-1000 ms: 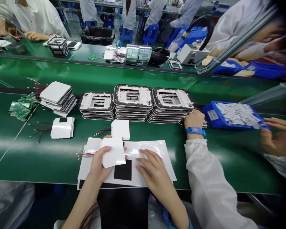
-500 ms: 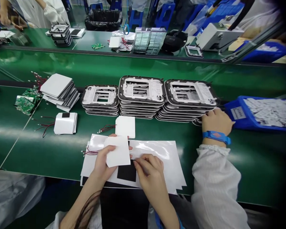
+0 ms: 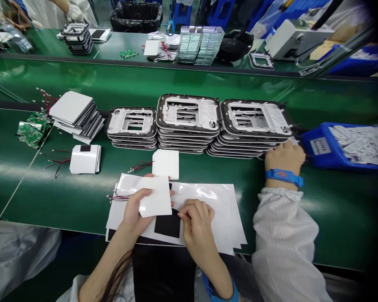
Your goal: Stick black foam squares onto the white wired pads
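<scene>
A thin white square panel (image 3: 156, 196) with dark red wires (image 3: 119, 197) is in my left hand (image 3: 135, 212), thumb on top and fingers beneath. The hand is closed on it above white glossy sheets (image 3: 212, 214). My right hand (image 3: 197, 224), beside the panel, pinches the upper right corner of a black square sticker (image 3: 167, 226) on the top sheet. That corner looks slightly raised. Part of the sticker is hidden under the panel. Just beyond my left hand lies another white panel with wires (image 3: 165, 164).
Stacks of black-and-white plastic frames (image 3: 189, 113) line the back. At left are piled white panels (image 3: 71, 108), a smaller panel stack (image 3: 85, 159) and green circuit boards (image 3: 33, 130). A co-worker's hand (image 3: 285, 158) reaches beside the right stack, near a blue bin (image 3: 318, 147) of white parts.
The view has shifted slightly. My right fingers have drawn closer together at the sticker's corner. My left hand still holds the panel in about the same place.
</scene>
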Demonstrator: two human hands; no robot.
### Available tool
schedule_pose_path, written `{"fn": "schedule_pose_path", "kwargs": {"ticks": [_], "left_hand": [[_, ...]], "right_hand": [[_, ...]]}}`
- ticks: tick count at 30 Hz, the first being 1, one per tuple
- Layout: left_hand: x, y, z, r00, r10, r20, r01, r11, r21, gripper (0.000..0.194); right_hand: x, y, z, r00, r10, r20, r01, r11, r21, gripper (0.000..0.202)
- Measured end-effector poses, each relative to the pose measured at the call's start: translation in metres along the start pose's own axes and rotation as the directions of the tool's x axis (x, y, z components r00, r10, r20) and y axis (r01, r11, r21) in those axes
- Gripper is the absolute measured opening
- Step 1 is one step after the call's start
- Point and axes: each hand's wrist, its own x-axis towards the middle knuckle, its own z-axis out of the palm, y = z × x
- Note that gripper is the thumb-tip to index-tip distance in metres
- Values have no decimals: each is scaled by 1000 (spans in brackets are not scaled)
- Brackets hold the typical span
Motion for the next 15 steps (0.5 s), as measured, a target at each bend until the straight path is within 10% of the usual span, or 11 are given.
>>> {"fn": "schedule_pose_path", "kwargs": {"ticks": [15], "left_hand": [[-1, 1, 2, 999, -6, 33, 6, 1000, -24, 44]], "right_hand": [[-3, 4, -3, 998, -27, 61, 26, 999, 23, 20]]}}
